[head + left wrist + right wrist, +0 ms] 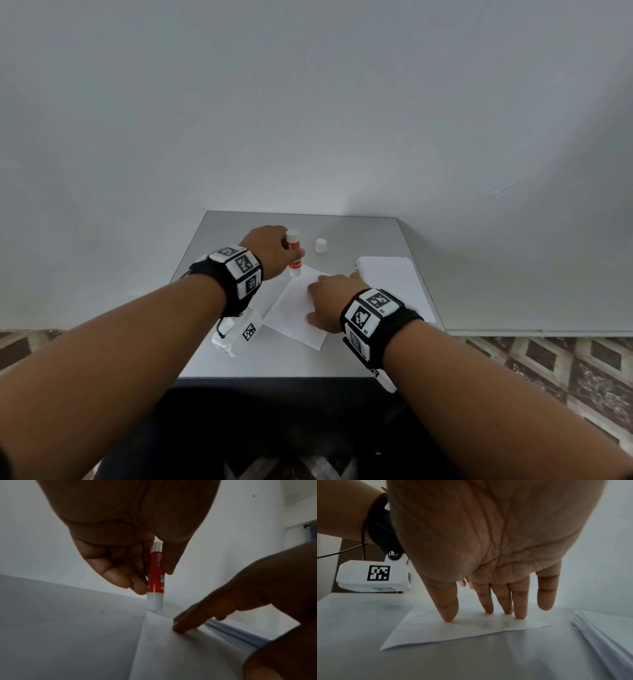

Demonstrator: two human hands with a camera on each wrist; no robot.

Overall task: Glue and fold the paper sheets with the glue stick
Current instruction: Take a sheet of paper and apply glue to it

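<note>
A single white paper sheet lies at an angle in the middle of the grey table. My left hand grips a red-and-white glue stick upright, its uncapped end down on the sheet's far corner. In the left wrist view the glue stick is pinched between thumb and fingers, its tip touching the paper sheet. My right hand presses straight fingertips flat on the paper sheet, holding it still.
The glue stick's white cap stands on the table behind the sheet. A stack of white paper lies at the right edge, also the stack in the right wrist view. A plain wall rises behind the table; patterned floor lies around it.
</note>
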